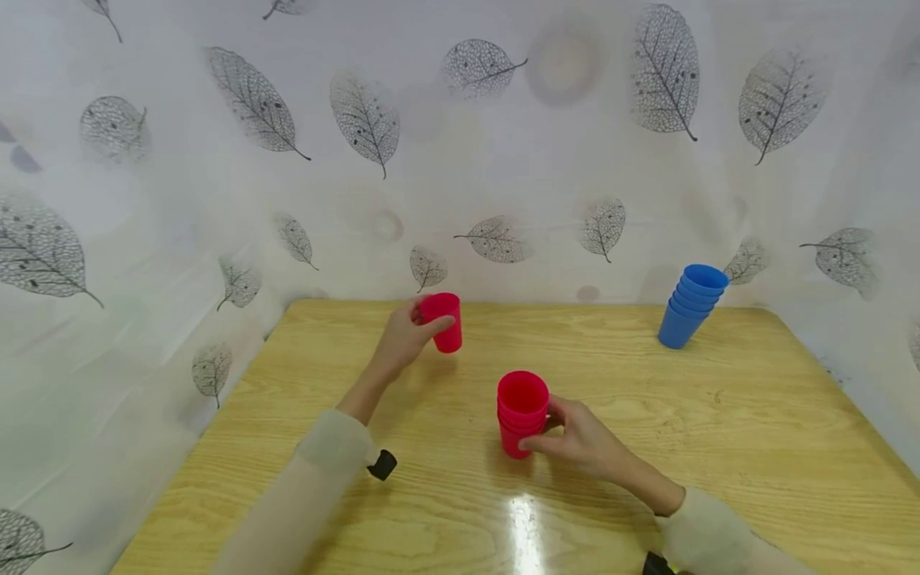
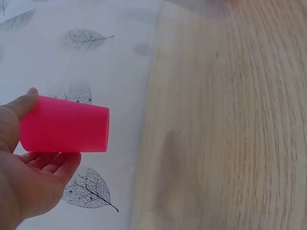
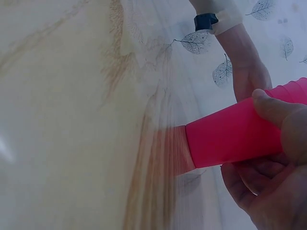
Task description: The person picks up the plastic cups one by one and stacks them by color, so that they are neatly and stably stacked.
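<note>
My left hand [image 1: 404, 334] grips a single red plastic cup [image 1: 449, 334] near the back edge of the table, thumb across its side. In the left wrist view that cup [image 2: 67, 125] shows raised off the wood, with fingers and thumb on opposite sides. Nearer the front, my right hand [image 1: 578, 438] holds a short stack of red cups [image 1: 519, 419], nested and mouth up. The right wrist view shows the stack's lowest cup [image 3: 230, 134] close over the tabletop, between thumb and fingers.
A stack of several blue cups [image 1: 691, 307] leans slightly at the back right of the wooden table [image 1: 611, 359]. Leaf-patterned sheeting [image 1: 503, 160] rises behind the table and along its sides. Dark bands are worn at both wrists.
</note>
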Tool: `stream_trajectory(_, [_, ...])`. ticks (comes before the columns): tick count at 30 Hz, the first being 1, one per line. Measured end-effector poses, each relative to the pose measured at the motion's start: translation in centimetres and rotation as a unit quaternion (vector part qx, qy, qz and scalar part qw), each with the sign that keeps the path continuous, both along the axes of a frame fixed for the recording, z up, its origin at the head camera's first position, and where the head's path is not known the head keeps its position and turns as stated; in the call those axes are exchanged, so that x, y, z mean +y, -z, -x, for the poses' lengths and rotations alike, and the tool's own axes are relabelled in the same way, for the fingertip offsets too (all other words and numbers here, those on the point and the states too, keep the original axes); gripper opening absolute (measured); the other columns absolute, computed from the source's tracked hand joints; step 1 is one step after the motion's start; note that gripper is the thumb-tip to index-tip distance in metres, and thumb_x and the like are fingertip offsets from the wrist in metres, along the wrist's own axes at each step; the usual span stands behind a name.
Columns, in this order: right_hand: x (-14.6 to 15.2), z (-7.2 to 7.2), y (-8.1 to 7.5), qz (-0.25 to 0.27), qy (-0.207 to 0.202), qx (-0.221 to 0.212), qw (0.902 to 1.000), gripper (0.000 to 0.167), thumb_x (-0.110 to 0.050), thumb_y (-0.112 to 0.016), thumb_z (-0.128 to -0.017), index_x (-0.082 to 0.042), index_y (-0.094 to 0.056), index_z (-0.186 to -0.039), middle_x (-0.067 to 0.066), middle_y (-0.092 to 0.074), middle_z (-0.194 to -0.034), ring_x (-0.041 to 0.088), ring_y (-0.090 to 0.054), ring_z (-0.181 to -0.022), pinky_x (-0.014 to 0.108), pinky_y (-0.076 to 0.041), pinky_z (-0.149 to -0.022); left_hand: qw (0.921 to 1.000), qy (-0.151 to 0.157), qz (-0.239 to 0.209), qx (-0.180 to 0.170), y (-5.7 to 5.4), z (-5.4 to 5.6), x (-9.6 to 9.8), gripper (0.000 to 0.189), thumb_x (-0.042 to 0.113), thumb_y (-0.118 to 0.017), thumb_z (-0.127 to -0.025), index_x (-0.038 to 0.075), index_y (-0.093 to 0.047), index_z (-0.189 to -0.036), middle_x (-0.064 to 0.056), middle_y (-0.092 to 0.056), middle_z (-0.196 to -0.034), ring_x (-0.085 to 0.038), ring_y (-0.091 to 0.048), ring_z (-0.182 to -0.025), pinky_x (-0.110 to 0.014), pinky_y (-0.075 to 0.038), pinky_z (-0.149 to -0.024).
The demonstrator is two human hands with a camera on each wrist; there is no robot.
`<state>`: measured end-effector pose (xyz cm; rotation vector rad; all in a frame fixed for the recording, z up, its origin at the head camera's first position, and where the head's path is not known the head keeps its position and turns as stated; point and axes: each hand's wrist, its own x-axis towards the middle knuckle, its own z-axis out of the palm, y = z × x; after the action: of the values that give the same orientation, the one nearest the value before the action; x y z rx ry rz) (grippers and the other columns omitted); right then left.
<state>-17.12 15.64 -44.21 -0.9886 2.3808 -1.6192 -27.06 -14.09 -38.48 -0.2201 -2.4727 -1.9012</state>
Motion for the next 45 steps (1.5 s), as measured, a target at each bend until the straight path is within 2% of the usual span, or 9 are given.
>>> stream_trajectory(8, [0.0,0.0,0.0,-0.007,0.005,-0.003,1.0,0.047,-0.008,-0.083,-0.087,0.006,-0.063,-0.127,0.013,-0.073,-0.11,0.014,-0.069,-0.093,0.033,-0.061,-0.081,0.9995,0.026,-0.009,0.013,-1.8,-2.0,0.1,0.066,0.023,-0.077,-0.095,0.001,-0.048,-0.149,-0.015,-0.066,-0.129,-0.029,-0.064,-0.118,-0.038,-0.054,-0.101])
stream_trajectory(15, [0.0,-0.1,0.0,-0.008,0.008,-0.007,0.9999,0.045,-0.008,-0.083,-0.087,0.006,-0.064,-0.125,0.012,-0.074,-0.109,0.013,-0.07,-0.093,0.033,-0.061,-0.081,0.9985,0.05,-0.011,0.017,-3.2,-3.7,0.2,0.064,0.017,-0.077,-0.094,0.005,-0.048,-0.15,-0.013,-0.066,-0.128,-0.029,-0.064,-0.114,-0.036,-0.058,-0.092])
stream_trajectory(29, [0.0,-0.1,-0.1,-0.011,0.009,0.0,0.9999,0.043,-0.009,-0.083,-0.087,0.004,-0.065,-0.124,0.01,-0.074,-0.108,0.013,-0.07,-0.092,0.033,-0.06,-0.082,0.9963,0.074,-0.028,0.033,-5.1,-5.8,0.8,0.062,0.016,-0.077,-0.094,0.005,-0.051,-0.149,-0.013,-0.066,-0.127,-0.029,-0.065,-0.112,-0.036,-0.059,-0.091])
stream_trajectory(40, [0.0,-0.1,-0.3,-0.012,0.006,0.008,0.9999,0.044,-0.012,-0.084,-0.088,0.003,-0.065,-0.125,0.01,-0.074,-0.109,0.014,-0.07,-0.093,0.034,-0.061,-0.082,0.995,0.087,-0.011,0.047,-6.4,-7.4,2.3,0.06,0.015,-0.078,-0.093,0.006,-0.053,-0.147,-0.011,-0.066,-0.127,-0.029,-0.065,-0.111,-0.037,-0.06,-0.088])
stream_trajectory(45, [0.1,-0.1,-0.2,-0.012,0.003,0.009,0.9999,0.044,-0.013,-0.084,-0.088,0.002,-0.065,-0.126,0.009,-0.074,-0.11,0.014,-0.07,-0.094,0.033,-0.061,-0.082,0.9932,0.101,-0.02,0.054,-6.9,-8.0,3.2,0.061,0.015,-0.079,-0.092,0.006,-0.053,-0.146,-0.011,-0.068,-0.125,-0.028,-0.067,-0.109,-0.037,-0.06,-0.088])
